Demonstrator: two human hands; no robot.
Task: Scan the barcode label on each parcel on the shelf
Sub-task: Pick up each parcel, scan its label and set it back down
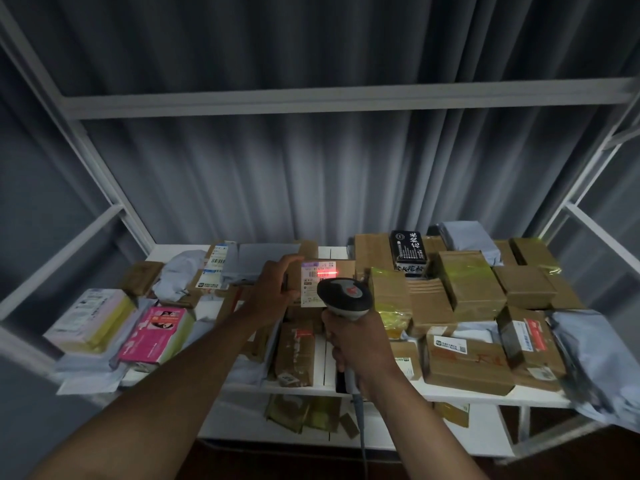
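Note:
My left hand (273, 289) grips the left side of a small cardboard parcel (341, 268) and holds it tilted up above the shelf (460, 396). Its white label (317, 284) faces me, and a red scan line glows across the label's barcode. My right hand (356, 344) is wrapped round the handle of a grey and black barcode scanner (344, 295), whose head points at that label from just below it. The scanner's cable (362, 431) hangs down past the shelf's front edge.
Many parcels cover the white shelf: a pink box (156, 336) and a pale box (91, 318) at left, brown cartons (467, 284) and a black box (408, 252) at right, grey mailer bags (595, 362) at the edges. More parcels lie on a lower shelf (301, 412). White frame bars surround it.

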